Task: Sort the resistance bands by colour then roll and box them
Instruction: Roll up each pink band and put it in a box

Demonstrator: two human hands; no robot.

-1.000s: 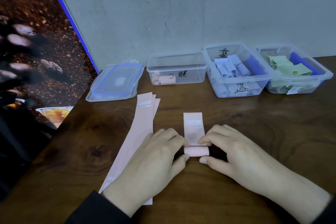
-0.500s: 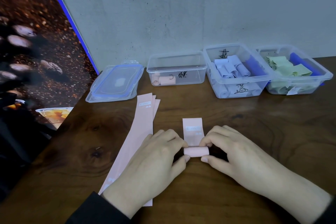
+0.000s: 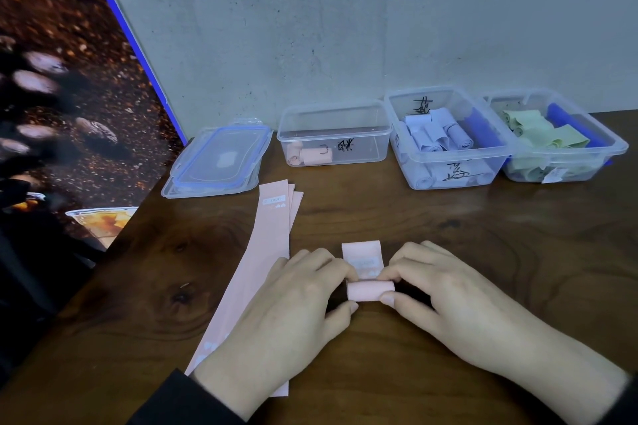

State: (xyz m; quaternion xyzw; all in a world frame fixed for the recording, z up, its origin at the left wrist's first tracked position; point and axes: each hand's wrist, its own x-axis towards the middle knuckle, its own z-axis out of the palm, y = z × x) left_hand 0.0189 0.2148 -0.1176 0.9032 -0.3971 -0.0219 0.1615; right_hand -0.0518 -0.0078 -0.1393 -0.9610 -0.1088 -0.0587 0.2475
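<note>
Both hands work a pink band (image 3: 366, 278) near the front middle of the wooden surface (image 3: 483, 238). Most of it is wound into a small roll, with a short flat tail lying beyond it toward the boxes. The left hand (image 3: 290, 314) pinches the roll's left end, its fingers (image 3: 340, 267) curled over the top and the thumb underneath. The right hand (image 3: 445, 300) pinches the right end the same way, fingers bent over the roll.

Just left of the hands a stack of flat pink bands (image 3: 266, 262) stretches away along the surface. At the back stand three clear boxes: the pink box (image 3: 334, 134) holds a couple of pink rolls, the middle box (image 3: 445, 138) holds pale lilac rolls, and the right box (image 3: 556, 138) holds green ones. A lid (image 3: 221, 159) with blue trim lies left of the boxes
</note>
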